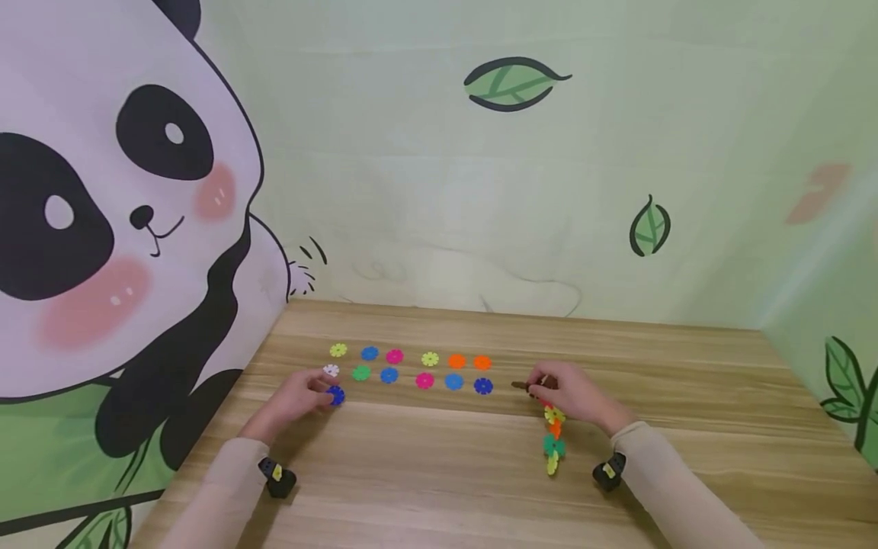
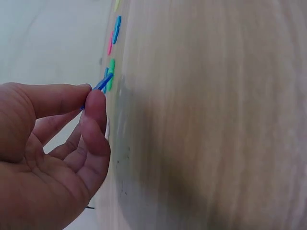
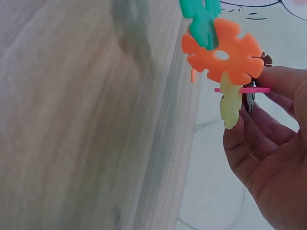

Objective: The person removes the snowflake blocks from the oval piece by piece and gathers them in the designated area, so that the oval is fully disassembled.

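Note:
My left hand [image 1: 296, 396] pinches a dark blue snowflake disc [image 1: 336, 395] between thumb and fingertips, near the left end of the rows. In the left wrist view that blue disc [image 2: 103, 82] is seen edge-on. My right hand [image 1: 571, 390] holds a chain of interlocked snowflake discs at its brown end [image 1: 520, 386]. Below the fingers hang yellow, orange, green [image 1: 553, 446] and yellow [image 1: 552, 463] discs. The right wrist view shows the orange disc [image 3: 225, 51], a pink disc [image 3: 256, 90] and a pale yellow one [image 3: 230, 103] joined near the fingertips.
Two rows of loose snowflake discs lie on the wooden table [image 1: 425, 473], among them a white one [image 1: 331, 370], a green one [image 1: 361, 373], a pink one [image 1: 424, 380] and a dark blue one [image 1: 483, 386]. A printed wall cloth [image 1: 411, 191] stands behind.

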The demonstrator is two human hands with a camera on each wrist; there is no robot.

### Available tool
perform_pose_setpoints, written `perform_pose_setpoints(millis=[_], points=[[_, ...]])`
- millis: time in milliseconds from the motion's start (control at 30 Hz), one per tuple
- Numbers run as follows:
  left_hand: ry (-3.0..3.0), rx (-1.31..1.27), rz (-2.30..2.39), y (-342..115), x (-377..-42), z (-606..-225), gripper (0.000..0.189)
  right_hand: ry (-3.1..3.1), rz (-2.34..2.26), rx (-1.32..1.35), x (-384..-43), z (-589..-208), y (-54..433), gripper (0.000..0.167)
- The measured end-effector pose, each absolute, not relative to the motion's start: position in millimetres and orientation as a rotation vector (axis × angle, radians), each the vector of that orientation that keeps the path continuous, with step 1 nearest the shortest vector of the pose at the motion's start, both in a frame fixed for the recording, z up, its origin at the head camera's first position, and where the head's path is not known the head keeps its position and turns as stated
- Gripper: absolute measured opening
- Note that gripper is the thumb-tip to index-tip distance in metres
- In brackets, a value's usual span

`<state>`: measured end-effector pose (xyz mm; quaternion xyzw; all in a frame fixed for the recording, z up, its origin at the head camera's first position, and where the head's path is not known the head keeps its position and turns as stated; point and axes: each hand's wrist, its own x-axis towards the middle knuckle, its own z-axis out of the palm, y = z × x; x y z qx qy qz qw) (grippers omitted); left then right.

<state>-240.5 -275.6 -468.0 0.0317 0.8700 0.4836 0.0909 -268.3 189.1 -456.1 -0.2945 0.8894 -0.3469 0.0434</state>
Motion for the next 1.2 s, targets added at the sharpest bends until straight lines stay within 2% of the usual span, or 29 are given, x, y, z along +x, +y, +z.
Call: perform_pose_setpoints(millis=[933, 1200], points=[[2.7, 0.008, 1.243, -289, -244, -470, 0.02, 2.705, -1.081, -0.893, -265, -454, 185, 0.004], [2.821, 0.106, 1.111, -277, -245, -462, 0.02, 2.702, -1.087, -0.88, -264, -452, 184, 0.004]])
